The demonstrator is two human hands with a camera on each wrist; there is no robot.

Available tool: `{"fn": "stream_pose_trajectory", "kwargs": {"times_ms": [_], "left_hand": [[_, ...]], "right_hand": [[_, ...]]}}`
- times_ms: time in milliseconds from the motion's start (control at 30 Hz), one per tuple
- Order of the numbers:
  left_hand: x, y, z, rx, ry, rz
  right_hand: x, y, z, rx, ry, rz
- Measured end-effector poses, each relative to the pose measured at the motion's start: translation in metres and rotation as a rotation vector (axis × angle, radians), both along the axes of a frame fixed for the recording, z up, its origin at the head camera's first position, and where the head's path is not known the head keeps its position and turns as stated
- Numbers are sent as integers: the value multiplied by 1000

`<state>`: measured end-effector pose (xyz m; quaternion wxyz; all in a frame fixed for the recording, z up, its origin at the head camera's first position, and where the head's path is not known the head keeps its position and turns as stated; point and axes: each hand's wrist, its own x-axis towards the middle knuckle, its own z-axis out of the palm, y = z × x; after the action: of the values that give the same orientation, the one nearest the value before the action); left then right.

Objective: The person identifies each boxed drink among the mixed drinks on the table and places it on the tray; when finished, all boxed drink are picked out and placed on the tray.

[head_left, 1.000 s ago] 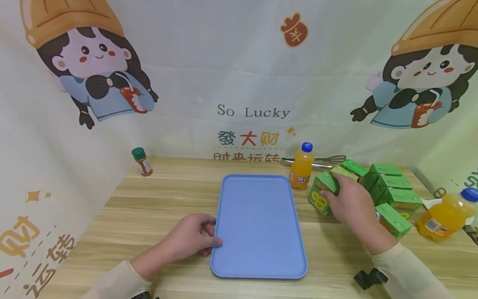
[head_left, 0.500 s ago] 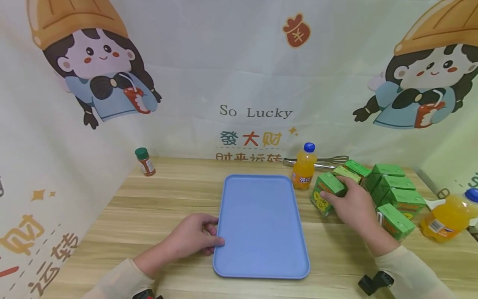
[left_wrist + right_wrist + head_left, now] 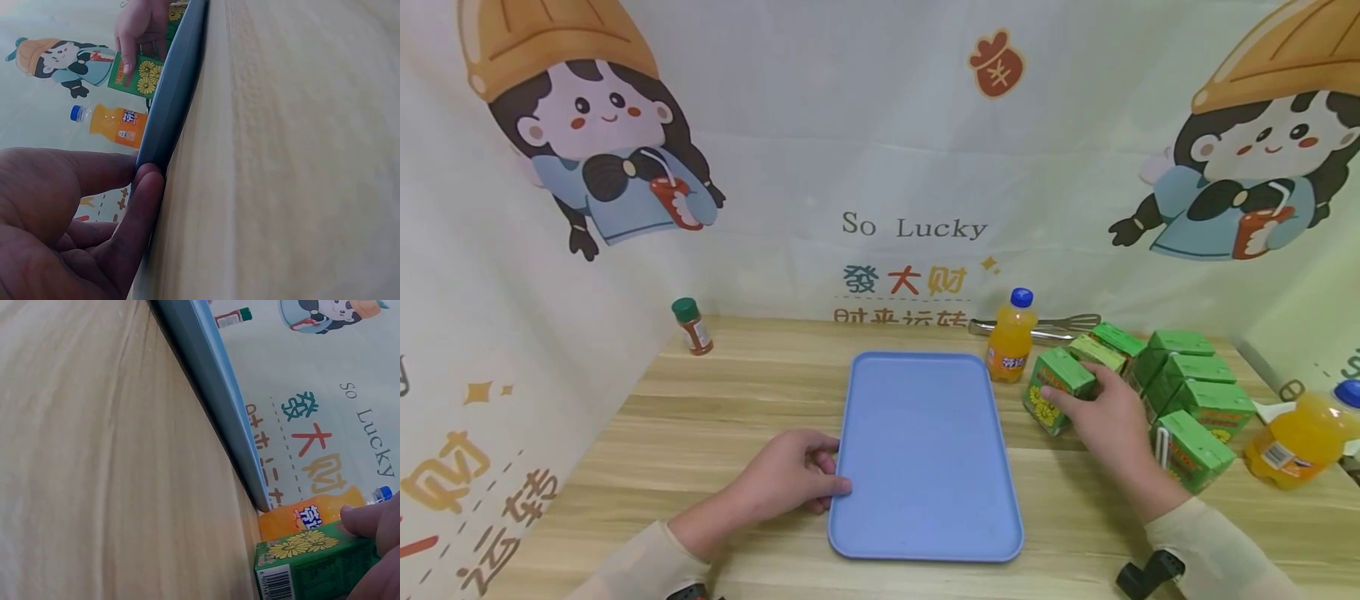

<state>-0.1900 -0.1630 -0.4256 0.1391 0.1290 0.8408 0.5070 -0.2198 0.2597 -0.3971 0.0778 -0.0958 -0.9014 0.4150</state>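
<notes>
My left hand (image 3: 786, 475) pinches the left edge of a blue rectangular tray (image 3: 925, 458) lying on the table. Its thumb and a finger meet at the rim in the left wrist view. At the tray's right, my right hand (image 3: 1108, 417) holds a green drink carton (image 3: 1058, 387) with yellow flowers on it. The thumb lies on the carton's flowered side, and the fingers reach over the far side, partly hidden. In the right wrist view the carton (image 3: 312, 562) stands close to the table, right beside an orange soda bottle (image 3: 306, 515).
More green cartons (image 3: 1195, 392) cluster right of my right hand. Behind the soda bottle lie a whisk (image 3: 1078, 322) and other metal utensils. A second orange soda bottle (image 3: 1292, 446) lies tilted at far right. A green-capped spice jar (image 3: 692, 327) stands back left.
The view has shifted slightly. My right hand has settled a little lower and to the right on the carton, showing more of its top. My left hand stays on the tray's edge.
</notes>
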Motion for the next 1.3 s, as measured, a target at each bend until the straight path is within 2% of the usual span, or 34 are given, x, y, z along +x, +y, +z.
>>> {"fn": "stream_pose_trajectory", "kwargs": {"times_ms": [333, 667, 800, 967, 1133, 1300], "left_hand": [[1, -1, -2, 12, -5, 6], [3, -2, 0, 5, -2, 16], [3, -1, 1, 13, -13, 16], [3, 0, 1, 13, -17, 13], [3, -2, 0, 3, -8, 10], [2, -2, -1, 4, -14, 6]], "right_hand": [[0, -3, -10, -99, 64, -31], [5, -13, -6, -50, 125, -14], [6, -20, 0, -95, 158, 59], [1, -35, 7, -214, 168, 169], [-15, -57, 9, -277, 149, 264], [-40, -78, 7, -303, 137, 349]]}}
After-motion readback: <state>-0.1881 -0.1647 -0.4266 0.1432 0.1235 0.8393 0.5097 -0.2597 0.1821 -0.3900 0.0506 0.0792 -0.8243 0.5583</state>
